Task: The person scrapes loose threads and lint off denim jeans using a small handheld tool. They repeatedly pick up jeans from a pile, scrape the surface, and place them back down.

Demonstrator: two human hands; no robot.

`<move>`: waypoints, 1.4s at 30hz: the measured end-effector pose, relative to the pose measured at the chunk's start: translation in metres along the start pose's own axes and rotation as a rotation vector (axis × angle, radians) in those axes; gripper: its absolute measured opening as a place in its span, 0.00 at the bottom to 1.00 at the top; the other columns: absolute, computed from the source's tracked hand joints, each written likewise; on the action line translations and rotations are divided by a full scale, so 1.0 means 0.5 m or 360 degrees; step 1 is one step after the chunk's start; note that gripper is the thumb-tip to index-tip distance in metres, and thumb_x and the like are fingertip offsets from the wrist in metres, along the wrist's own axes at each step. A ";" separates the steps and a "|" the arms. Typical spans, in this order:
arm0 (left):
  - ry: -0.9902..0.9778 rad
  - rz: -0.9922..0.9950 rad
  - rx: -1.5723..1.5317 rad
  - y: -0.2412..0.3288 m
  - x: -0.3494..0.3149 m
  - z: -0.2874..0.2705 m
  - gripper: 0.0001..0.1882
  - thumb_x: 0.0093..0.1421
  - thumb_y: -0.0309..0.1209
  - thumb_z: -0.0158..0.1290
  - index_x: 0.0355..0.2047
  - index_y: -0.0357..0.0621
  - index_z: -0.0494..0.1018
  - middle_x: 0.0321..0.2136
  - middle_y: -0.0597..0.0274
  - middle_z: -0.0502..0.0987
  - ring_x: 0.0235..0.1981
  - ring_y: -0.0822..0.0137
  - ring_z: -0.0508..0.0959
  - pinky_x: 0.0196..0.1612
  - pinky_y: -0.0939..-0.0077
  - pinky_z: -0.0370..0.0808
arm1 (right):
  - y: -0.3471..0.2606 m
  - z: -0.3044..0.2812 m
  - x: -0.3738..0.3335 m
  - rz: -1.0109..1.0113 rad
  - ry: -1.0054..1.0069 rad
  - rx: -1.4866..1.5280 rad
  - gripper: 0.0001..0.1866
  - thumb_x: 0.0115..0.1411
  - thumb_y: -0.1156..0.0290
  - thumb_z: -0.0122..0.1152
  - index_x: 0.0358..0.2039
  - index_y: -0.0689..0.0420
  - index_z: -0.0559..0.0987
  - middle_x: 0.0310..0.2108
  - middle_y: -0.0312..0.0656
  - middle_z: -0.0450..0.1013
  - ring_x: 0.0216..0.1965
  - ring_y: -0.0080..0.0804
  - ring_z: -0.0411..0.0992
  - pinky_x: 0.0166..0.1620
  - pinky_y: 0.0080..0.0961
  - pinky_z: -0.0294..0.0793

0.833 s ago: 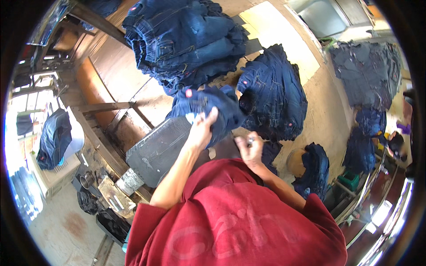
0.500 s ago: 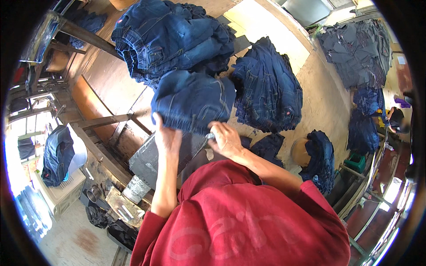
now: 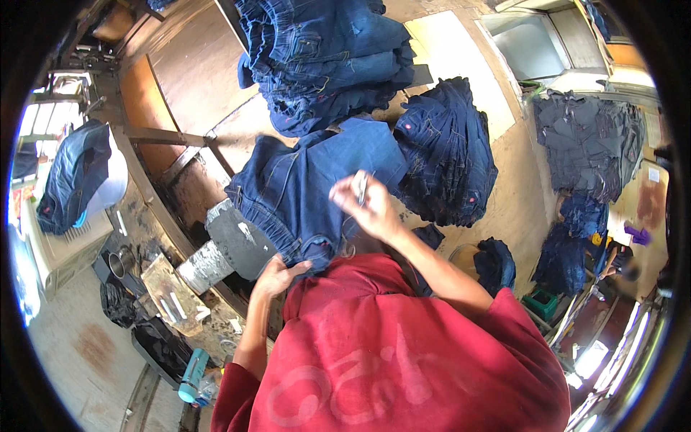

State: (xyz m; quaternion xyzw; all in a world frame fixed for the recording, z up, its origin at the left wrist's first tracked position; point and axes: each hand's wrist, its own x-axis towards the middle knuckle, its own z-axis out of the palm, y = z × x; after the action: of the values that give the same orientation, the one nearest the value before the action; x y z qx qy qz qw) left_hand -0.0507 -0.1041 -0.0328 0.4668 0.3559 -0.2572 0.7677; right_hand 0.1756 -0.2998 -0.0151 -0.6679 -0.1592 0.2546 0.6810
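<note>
A dark blue denim garment [image 3: 288,191], seemingly pants with a gathered waistband, lies spread out in front of me. My left hand [image 3: 275,276] pinches its near edge close to my body, thumb on top. Above the garment's right part, my right hand [image 3: 368,207] is raised with fingers closed around a small grey metal tool [image 3: 362,189]; its exact kind is too small to make out. Beyond the garment rises a tall pile of folded denim pants [image 3: 324,61]. To the right sits another heap of denim pants [image 3: 448,155].
A dark grey block-like surface [image 3: 245,237] is left of the garment. Farther left are a worn board [image 3: 173,295], a metal cup [image 3: 124,261] and a turquoise bottle [image 3: 193,376]. Grey garments [image 3: 589,140] and a green crate [image 3: 540,305] are at the right.
The denim garment, earlier bunched and held up by both hands, now lies spread lower and nearer. My left hand has come down toward my body; my right hand has lifted off the cloth.
</note>
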 end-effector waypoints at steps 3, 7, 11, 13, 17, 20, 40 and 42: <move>0.0020 -0.0058 0.0605 -0.001 -0.061 -0.083 0.23 0.68 0.28 0.66 0.62 0.36 0.78 0.54 0.61 0.85 0.54 0.67 0.80 0.65 0.67 0.73 | 0.033 -0.052 -0.023 0.0848 -0.0222 0.0339 0.14 0.73 0.62 0.69 0.45 0.60 0.78 0.39 0.34 0.79 0.40 0.19 0.75 0.44 0.26 0.77; 0.0354 -0.0294 0.0852 0.020 -0.159 -0.210 0.28 0.64 0.38 0.71 0.60 0.36 0.79 0.50 0.58 0.87 0.50 0.64 0.84 0.60 0.65 0.77 | 0.048 -0.152 -0.150 0.1122 -0.0824 -0.0927 0.39 0.73 0.40 0.64 0.58 0.71 0.74 0.50 0.55 0.83 0.53 0.41 0.83 0.58 0.37 0.81; 0.1170 -0.0285 0.1801 0.132 -0.201 -0.260 0.34 0.60 0.42 0.74 0.60 0.34 0.78 0.42 0.44 0.88 0.46 0.55 0.87 0.52 0.60 0.82 | 0.031 -0.194 -0.187 0.1264 -0.0223 -0.0904 0.30 0.79 0.40 0.48 0.53 0.58 0.74 0.31 0.48 0.80 0.35 0.49 0.83 0.42 0.46 0.81; 0.1535 0.0451 0.1701 0.225 -0.160 -0.227 0.37 0.60 0.45 0.74 0.63 0.35 0.76 0.46 0.42 0.87 0.48 0.51 0.88 0.52 0.60 0.83 | 0.007 -0.173 -0.168 0.0971 -0.0034 -0.1170 0.20 0.82 0.51 0.48 0.52 0.56 0.74 0.32 0.54 0.79 0.33 0.56 0.81 0.39 0.47 0.79; 0.0819 0.1208 0.1450 0.383 0.112 -0.094 0.35 0.67 0.49 0.67 0.67 0.41 0.74 0.55 0.45 0.84 0.59 0.54 0.84 0.63 0.60 0.78 | -0.058 -0.083 -0.119 0.0386 -0.0050 -0.1076 0.08 0.76 0.68 0.61 0.52 0.53 0.78 0.34 0.54 0.82 0.32 0.55 0.83 0.35 0.46 0.77; 0.0234 0.0700 0.1595 0.407 0.339 -0.030 0.44 0.72 0.65 0.50 0.70 0.38 0.70 0.64 0.41 0.78 0.67 0.50 0.76 0.71 0.56 0.69 | -0.070 0.012 -0.079 -0.0075 0.0056 -0.1113 0.14 0.71 0.70 0.67 0.55 0.55 0.80 0.40 0.46 0.86 0.33 0.47 0.86 0.36 0.38 0.83; 0.0974 0.1884 0.2102 0.304 0.551 -0.128 0.28 0.70 0.51 0.62 0.16 0.49 0.80 0.11 0.50 0.77 0.12 0.50 0.79 0.22 0.50 0.74 | 0.063 0.234 0.119 -0.0100 -0.0069 -0.1970 0.09 0.61 0.69 0.69 0.43 0.51 0.87 0.22 0.35 0.80 0.22 0.33 0.80 0.26 0.34 0.80; 0.0922 0.1799 0.1987 0.307 0.553 -0.124 0.28 0.70 0.50 0.62 0.14 0.50 0.79 0.10 0.52 0.76 0.11 0.51 0.78 0.22 0.49 0.74 | 0.033 0.222 0.084 -0.0138 -0.0083 -0.1927 0.10 0.60 0.69 0.70 0.43 0.51 0.87 0.22 0.35 0.81 0.21 0.32 0.80 0.26 0.34 0.81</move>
State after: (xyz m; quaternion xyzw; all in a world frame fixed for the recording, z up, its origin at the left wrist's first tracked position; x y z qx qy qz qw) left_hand 0.2117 0.0009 -0.1875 0.9526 0.0476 0.1411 0.2654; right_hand 0.1460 -0.1847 -0.0304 -0.9231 -0.3194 0.1070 0.1856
